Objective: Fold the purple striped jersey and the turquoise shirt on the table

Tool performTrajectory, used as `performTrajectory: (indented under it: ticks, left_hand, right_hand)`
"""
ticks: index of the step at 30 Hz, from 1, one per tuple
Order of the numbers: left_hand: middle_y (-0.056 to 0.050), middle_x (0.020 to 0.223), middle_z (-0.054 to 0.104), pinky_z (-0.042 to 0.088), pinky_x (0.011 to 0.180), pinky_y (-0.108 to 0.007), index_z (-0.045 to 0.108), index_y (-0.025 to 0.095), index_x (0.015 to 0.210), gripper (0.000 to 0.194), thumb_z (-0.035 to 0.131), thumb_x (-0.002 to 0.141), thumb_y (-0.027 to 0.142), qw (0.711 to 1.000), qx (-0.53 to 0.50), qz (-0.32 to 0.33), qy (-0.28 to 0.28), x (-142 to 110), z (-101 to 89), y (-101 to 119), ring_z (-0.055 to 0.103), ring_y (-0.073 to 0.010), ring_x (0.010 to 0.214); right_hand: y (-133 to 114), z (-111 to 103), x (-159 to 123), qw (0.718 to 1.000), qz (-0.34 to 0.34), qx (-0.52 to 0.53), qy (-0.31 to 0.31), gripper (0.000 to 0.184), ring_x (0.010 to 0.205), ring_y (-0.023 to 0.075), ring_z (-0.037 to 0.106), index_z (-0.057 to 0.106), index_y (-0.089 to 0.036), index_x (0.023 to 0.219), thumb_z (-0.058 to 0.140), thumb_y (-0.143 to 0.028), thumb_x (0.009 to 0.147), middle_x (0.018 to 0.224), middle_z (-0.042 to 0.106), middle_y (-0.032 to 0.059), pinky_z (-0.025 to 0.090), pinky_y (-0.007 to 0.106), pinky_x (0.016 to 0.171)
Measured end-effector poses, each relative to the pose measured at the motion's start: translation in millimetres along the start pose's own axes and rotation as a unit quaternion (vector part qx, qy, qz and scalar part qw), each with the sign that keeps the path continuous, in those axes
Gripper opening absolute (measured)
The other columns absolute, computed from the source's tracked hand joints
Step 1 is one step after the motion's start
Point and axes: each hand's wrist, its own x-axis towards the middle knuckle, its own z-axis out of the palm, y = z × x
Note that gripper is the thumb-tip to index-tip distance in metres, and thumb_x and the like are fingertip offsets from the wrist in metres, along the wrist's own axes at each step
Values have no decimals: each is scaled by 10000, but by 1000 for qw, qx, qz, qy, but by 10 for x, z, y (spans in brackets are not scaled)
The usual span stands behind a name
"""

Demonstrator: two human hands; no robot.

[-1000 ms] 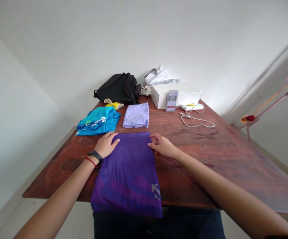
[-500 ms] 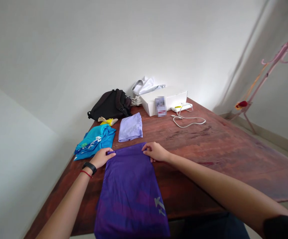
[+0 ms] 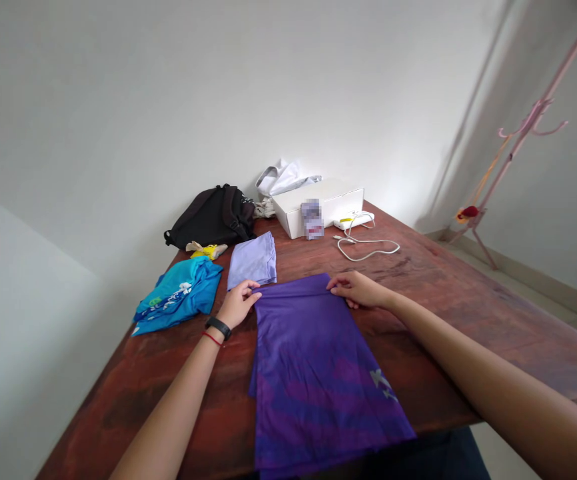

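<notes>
A purple garment (image 3: pixel 318 373) lies folded lengthwise on the red-brown wooden table (image 3: pixel 468 313), its near end hanging over the front edge. My left hand (image 3: pixel 238 303) pinches the far left corner of it. My right hand (image 3: pixel 356 289) pinches the far right corner. Both hands are closed on the cloth's far edge. A black band and a red string circle my left wrist.
A folded lilac cloth (image 3: pixel 253 260) and a blue garment (image 3: pixel 178 300) lie beyond my left hand. Further back are a black backpack (image 3: pixel 211 217), a white box (image 3: pixel 318 203), a white charger with cable (image 3: pixel 363 237) and a pink coat stand (image 3: pixel 508 147) at the right.
My hands have carried the garment's far edge to the right on the table, closer to the lilac cloth's level. The camera view has also swung.
</notes>
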Motion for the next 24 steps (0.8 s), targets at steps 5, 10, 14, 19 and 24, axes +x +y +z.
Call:
performTrajectory:
  ticks: [5,10,14,19,24]
  left_hand:
    - [-24,874,687,487,745,-316,594,221,1267,402,614,904,391,994,72,13,78,-22,139,114,654,-198,731]
    - [-18,892,714,502,686,-282,595,220,1256,394,612,912,410,995,57,32,69,-145,126,78,635,-159,634]
    - [-62,1027,711,528,688,-295,624,197,1215,388,573,934,460,995,47,22,83,-170,161,72,626,-147,624]
    - [-107,1284,636,493,1032,-398,661,195,1206,354,549,961,425,977,131,132,106,-283,155,337,645,-253,1112]
    - [-70,1423,602,396,1160,-405,604,240,1373,416,467,1022,415,966,144,215,-12,-448,241,604,534,-243,1343]
  right_hand:
    - [72,-136,45,990,-4,-114,79,203,460,129,590,716,-186,983,612,-319,870,602,639,-29,458,228,492]
    - [111,-168,79,966,-20,-177,188,268,701,178,670,734,-179,1042,671,-363,857,852,745,43,515,280,700]
    - [105,-98,70,956,-37,-187,221,288,819,201,683,721,-170,1075,660,-363,871,948,742,66,532,314,791]
    - [-18,51,-4,955,-108,-167,219,292,921,213,689,713,-185,1064,604,-410,912,1063,694,91,571,340,830]
    - [-206,164,-94,955,-162,-167,183,288,1035,226,677,708,-218,1068,545,-433,967,1086,708,80,546,368,943]
